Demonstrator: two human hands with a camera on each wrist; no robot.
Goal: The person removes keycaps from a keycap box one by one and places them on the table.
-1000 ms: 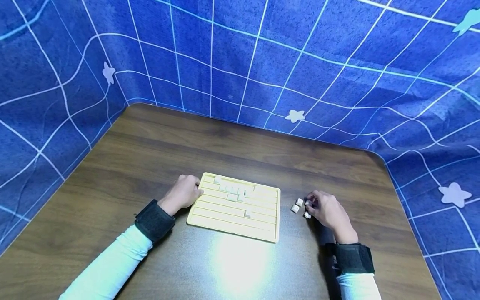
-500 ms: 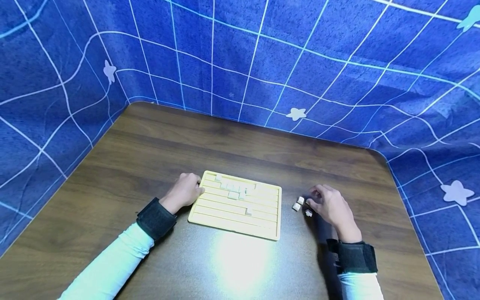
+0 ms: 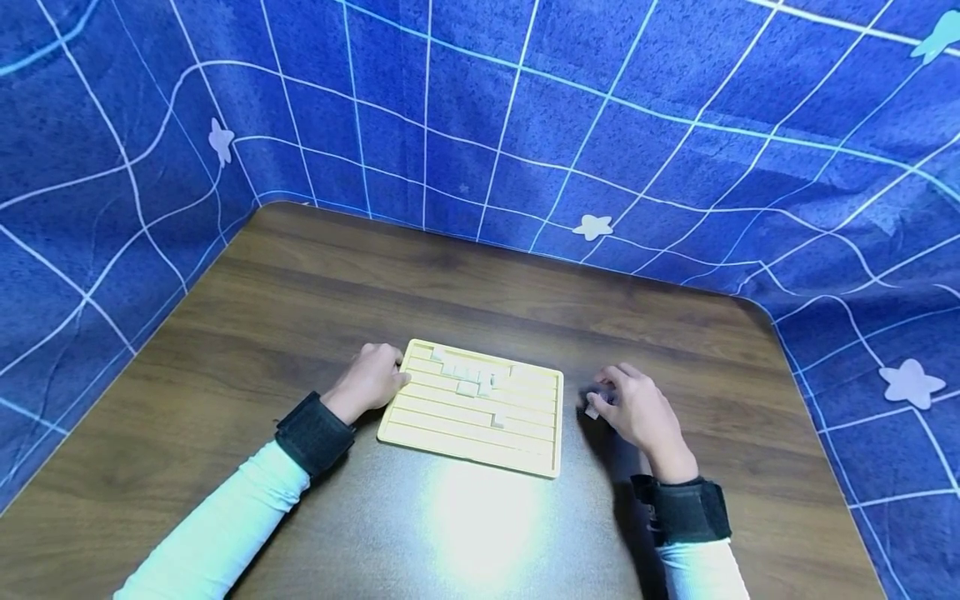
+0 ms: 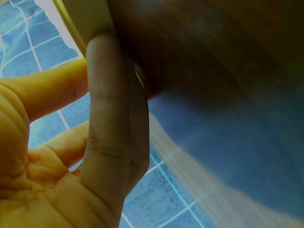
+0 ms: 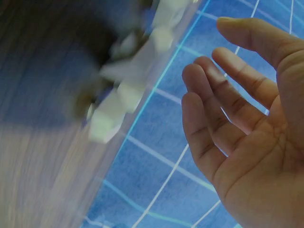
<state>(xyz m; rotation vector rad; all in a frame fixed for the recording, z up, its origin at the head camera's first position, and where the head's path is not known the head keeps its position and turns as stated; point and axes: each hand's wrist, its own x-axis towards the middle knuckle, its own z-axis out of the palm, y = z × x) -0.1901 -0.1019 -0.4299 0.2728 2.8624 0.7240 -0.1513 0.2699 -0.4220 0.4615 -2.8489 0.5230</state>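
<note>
My left hand (image 3: 369,379) grips the left edge of a yellow ridged tray (image 3: 442,427), thumb on the rim. Close up in the left wrist view, a finger presses along the tray's edge (image 4: 88,19). Several small pale blocks (image 3: 467,389) sit between the tray's ridges, mostly in its upper half. Right of the tray, my right hand (image 3: 641,417) hovers with relaxed, bent fingers over loose white blocks (image 3: 593,412), largely covered by it in the head view. The right wrist view shows several such white blocks (image 5: 107,121), blurred, apart from the fingertips.
A brown wood-grain table (image 3: 420,275) carries everything and extends beyond the tray on all sides. Blue cloth (image 3: 480,125) with white grid lines and stars hangs behind and beside it. A bright glare (image 3: 480,529) lies on the tabletop in front of the tray.
My right hand first shifts slightly off the loose blocks, its fingers parting, then moves left over them toward the tray, covering most of them. The left hand stays on the tray's edge.
</note>
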